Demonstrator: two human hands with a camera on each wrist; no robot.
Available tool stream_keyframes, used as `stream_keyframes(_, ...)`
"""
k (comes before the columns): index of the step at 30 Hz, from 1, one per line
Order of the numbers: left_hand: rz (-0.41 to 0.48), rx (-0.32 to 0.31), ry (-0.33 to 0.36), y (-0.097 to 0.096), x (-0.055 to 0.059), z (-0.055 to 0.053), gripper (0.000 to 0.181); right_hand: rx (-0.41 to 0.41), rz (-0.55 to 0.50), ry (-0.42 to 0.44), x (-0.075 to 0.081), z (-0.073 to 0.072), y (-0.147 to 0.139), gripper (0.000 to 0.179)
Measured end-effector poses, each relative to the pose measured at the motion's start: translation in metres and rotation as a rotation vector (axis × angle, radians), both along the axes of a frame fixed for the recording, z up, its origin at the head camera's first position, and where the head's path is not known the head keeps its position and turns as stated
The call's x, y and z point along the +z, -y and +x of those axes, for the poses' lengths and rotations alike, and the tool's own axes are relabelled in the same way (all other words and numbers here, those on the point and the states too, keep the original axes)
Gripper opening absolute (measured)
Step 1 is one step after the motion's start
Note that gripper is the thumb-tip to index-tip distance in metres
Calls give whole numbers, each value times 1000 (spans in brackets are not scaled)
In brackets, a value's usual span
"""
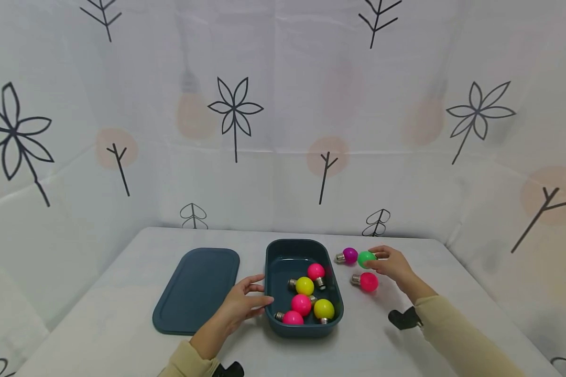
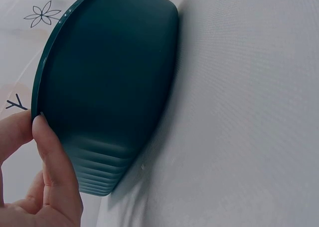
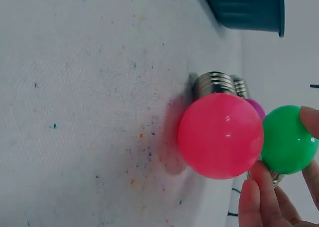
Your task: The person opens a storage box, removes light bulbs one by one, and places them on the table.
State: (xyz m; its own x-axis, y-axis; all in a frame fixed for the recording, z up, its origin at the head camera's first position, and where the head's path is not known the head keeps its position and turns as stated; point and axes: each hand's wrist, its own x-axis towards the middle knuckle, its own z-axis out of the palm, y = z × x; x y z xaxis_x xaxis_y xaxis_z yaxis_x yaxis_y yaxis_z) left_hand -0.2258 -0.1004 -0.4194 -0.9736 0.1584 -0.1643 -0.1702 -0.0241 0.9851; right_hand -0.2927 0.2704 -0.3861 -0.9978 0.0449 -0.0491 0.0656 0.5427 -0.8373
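booth-like setting, plant-print fabric walls [image 1: 287,63], white table [image 1: 115,303]

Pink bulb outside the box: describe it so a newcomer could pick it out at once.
In the head view, find the dark box on the white table. Just right of it, below the purple bulb and the green bulb in the right hand, lies the pink bulb, the only pink one outside the box.

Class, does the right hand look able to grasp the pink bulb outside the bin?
Probably not yet: the right hand already pinches the green bulb, though nothing covers the pink bulb.
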Motion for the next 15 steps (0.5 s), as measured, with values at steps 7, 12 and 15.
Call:
stream_keyframes(7,5,1,4,1,-2,-1,71,-54,-23,58,-13,-9,-1,57)
stream_keyframes(12,4,-2,4,1,-2,-1,71,-63,-56,74,-19,-11,-1,55)
stream_keyframes(15,2,-3,4,1,-2,-1,70,-70,-64,83,-21,-12,-1,55)
